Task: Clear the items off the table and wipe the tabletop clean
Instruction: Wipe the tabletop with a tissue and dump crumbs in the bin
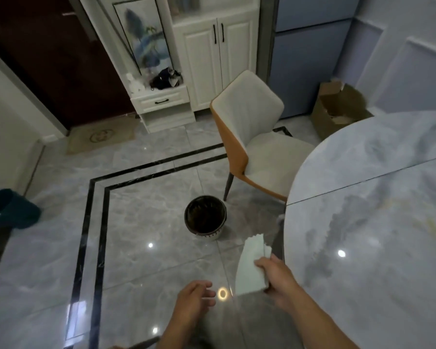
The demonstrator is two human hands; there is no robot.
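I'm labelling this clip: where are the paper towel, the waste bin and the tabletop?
paper towel (pixel 251 268), head view, middle of the folded sheet.
waste bin (pixel 208 236), head view, near outer wall.
tabletop (pixel 388 197), head view, bare marble surface.

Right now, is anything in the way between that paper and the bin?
Nothing visible. The right hand holds the folded white paper over bare floor tiles; the round bin stands ahead, open, no lid. The chair sits beyond it to the right, and the left hand is off that line.
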